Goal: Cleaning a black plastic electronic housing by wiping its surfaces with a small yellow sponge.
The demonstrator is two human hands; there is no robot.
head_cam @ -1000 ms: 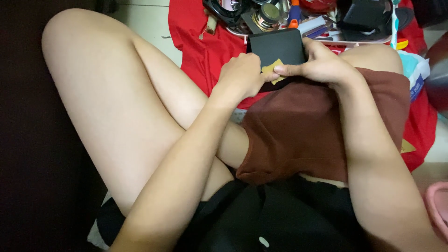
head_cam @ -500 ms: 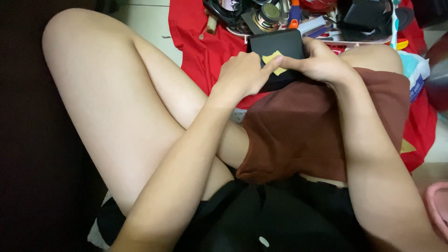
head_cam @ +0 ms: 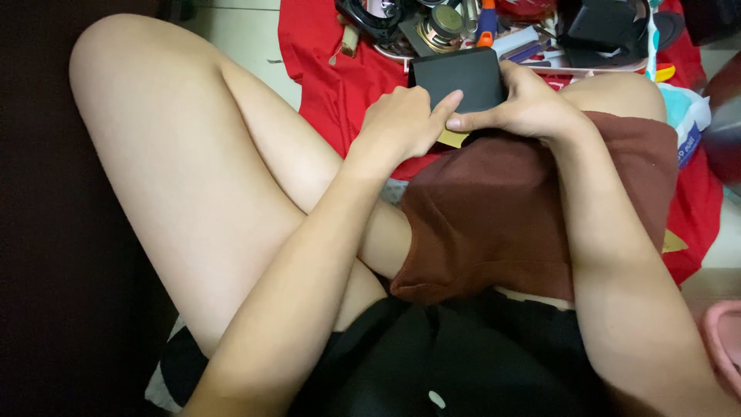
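A red cloth point(head_cam: 332, 85) covers the pale floor at the far side, with a tray of small parts point(head_cam: 494, 31) on it. Over the person's knee, the right hand point(head_cam: 532, 108) grips a flat black box point(head_cam: 459, 77) by its right edge, thumb laid along its near edge. The left hand point(head_cam: 401, 123), curled narrow, pinches a yellow tab point(head_cam: 454, 139) under that edge. Compared with a second ago, less of the tab shows, the left thumb having slid over it; the box has barely moved.
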